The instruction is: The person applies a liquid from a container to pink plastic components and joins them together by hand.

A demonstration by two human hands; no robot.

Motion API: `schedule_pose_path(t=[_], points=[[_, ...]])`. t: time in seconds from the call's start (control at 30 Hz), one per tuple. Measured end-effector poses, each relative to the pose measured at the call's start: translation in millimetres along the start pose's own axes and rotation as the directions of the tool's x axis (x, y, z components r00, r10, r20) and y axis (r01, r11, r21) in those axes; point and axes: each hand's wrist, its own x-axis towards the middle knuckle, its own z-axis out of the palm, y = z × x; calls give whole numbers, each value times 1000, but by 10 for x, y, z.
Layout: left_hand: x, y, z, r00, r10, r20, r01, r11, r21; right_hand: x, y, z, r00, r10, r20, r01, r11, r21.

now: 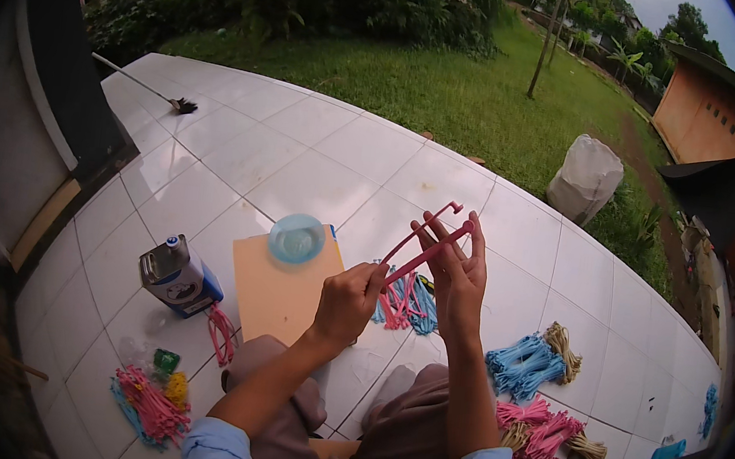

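I hold two thin pink plastic strips (425, 240) with hooked ends up in front of me, over the white tiled floor (322, 149). My left hand (347, 302) pinches their lower ends. My right hand (459, 275) grips them higher up, fingers spread along the strips. Below my hands lies a small heap of pink and blue strips (406, 303) on the tiles. My knees in brown trousers (406, 413) show at the bottom.
A brown cardboard sheet (275, 296) carries a light blue round lid (297, 238). A blue and grey container (176, 277) stands at the left. Bundles of blue strips (525, 364) and pink strips (543, 432) lie right; another pink pile (148, 404) lies left. A white sack (584, 178) rests on grass.
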Motion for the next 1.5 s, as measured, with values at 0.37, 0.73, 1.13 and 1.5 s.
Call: schedule_pose_path(t=[0.37,0.73,1.13,1.5], points=[[3,138,116,997,-39,-69,35,998,-47,-303,522,306,991,49,-125,-90,932,-350],[283,-59,-453,956,-289,61,231,603,-764,-45,156,217,995,41,-87,-67,942,-329],[212,-269,-960,938,-341,-61,188,650,-736,27,73,-47,922,317,223,-171,849,-500],[162,-308,-794,843,-383,378,455,134,-880,-157,392,174,892,-209,401,451,369,-812]])
